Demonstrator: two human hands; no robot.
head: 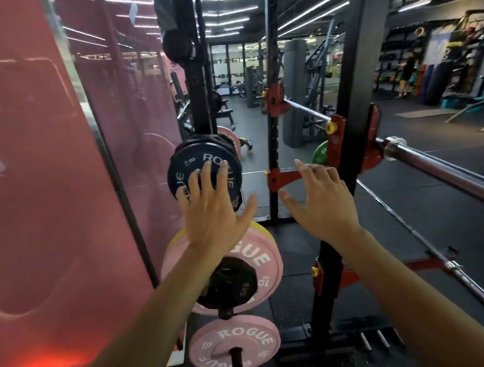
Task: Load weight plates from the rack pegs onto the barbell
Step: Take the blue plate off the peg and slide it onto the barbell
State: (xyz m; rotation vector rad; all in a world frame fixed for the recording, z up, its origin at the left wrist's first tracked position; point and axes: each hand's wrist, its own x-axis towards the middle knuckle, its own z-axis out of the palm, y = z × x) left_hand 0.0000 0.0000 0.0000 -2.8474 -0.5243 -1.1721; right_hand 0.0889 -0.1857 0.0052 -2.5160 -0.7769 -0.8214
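The black plate [203, 176] hangs on an upper peg of the rack [352, 86], close against the red wall panel [43, 171] on its left, with open floor [262, 158] between it and the rack's uprights on the right. Below it hang a large pink plate [253, 258] with a small black plate [232, 282] over its middle, and a smaller pink plate [234, 348] lowest. The barbell [453, 167] rests on the red hooks to the right, its bare sleeve end pointing outward with free room around it. The left hand [211, 209] lies spread, fingers straight, fingertips on the black plate's face; its grip is wide open and holds nothing. The right hand [321, 199] hovers in the gap beside it, fingers loosely spread, grip open and empty.
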